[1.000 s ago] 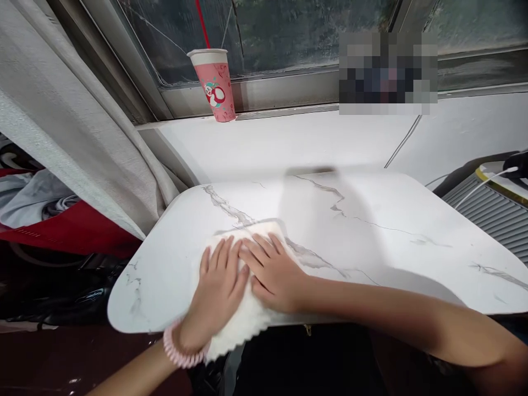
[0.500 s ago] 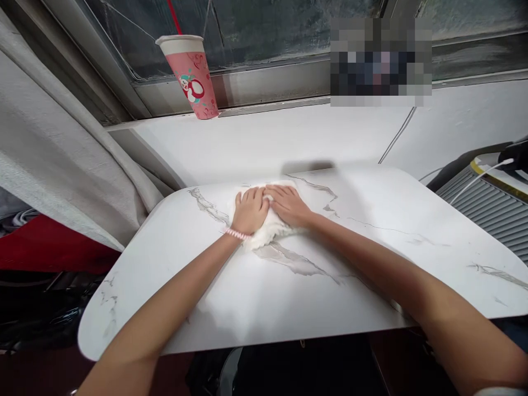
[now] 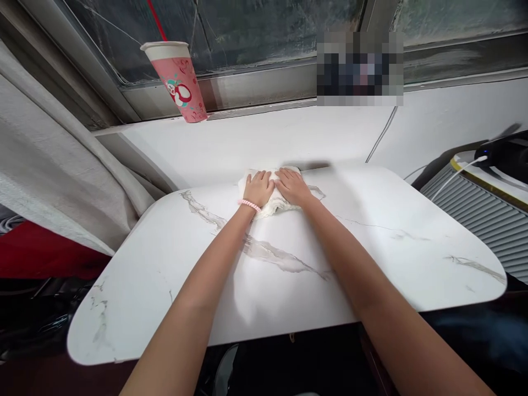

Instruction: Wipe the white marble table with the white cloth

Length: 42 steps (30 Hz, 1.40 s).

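Observation:
A white cloth (image 3: 275, 207) lies bunched at the far edge of the white marble-patterned table (image 3: 388, 247). My left hand (image 3: 258, 188), with a pink band at the wrist, presses flat on the cloth's left part. Beside it my right hand (image 3: 292, 186) lies flat on the cloth's right part, touching the left hand. The fingers of both hands are stretched out and point toward the wall. Most of the cloth is hidden under my hands.
A pink paper cup (image 3: 178, 82) with a red straw stands on the window ledge at the back left. A grey curtain (image 3: 49, 159) hangs on the left. At the right is a ribbed grey appliance (image 3: 478, 214) with a white cable (image 3: 454, 176) and a dark device (image 3: 505, 157).
Both hands have pushed the cloth from the table's near edge across to its far edge by the wall. The view has shifted slightly.

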Available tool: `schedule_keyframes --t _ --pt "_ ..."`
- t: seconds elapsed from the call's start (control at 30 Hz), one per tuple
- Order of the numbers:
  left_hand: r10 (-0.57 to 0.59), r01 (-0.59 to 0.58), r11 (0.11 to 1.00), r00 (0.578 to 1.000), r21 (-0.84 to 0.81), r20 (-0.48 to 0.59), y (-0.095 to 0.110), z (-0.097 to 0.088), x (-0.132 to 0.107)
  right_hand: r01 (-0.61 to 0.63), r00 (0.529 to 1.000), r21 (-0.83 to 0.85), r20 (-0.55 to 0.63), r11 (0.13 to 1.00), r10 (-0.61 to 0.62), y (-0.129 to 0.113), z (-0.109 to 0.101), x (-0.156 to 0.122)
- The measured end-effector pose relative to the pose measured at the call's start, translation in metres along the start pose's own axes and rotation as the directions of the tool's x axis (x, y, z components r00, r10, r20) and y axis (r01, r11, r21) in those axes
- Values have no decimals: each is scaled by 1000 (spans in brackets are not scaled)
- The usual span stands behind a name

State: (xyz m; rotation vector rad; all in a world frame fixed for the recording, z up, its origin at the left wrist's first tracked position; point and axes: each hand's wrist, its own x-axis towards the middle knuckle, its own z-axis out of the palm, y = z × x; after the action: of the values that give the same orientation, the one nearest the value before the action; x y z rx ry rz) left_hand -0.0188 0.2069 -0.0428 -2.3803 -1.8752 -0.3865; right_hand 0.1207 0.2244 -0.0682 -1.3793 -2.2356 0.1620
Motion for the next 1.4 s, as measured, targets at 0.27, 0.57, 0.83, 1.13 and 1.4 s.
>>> schedule_keyframes --t 0.27,0.57,0.83,1.13,1.4 --pt "-62 65 988 998 140 -28 70 -17 -91 213 974 -13 80 977 -212 1 -38 -82" --pt "104 -162 952 969 259 225 172 -52 -194 301 942 46 138 953 -304 -8 -113 -235" --pt "250 -271 957 952 107 175 252 -37 -159 18 993 -62 115 998 -10 64 -154 -276" --pt "268 -261 963 958 -72 102 238 -2 -64 -88 996 -96 -5 991 88 113 -140 -199" --pt "322 -308 940 943 -144 84 161 16 13 -58 995 -132 -89 990 46 118 -95 -102"
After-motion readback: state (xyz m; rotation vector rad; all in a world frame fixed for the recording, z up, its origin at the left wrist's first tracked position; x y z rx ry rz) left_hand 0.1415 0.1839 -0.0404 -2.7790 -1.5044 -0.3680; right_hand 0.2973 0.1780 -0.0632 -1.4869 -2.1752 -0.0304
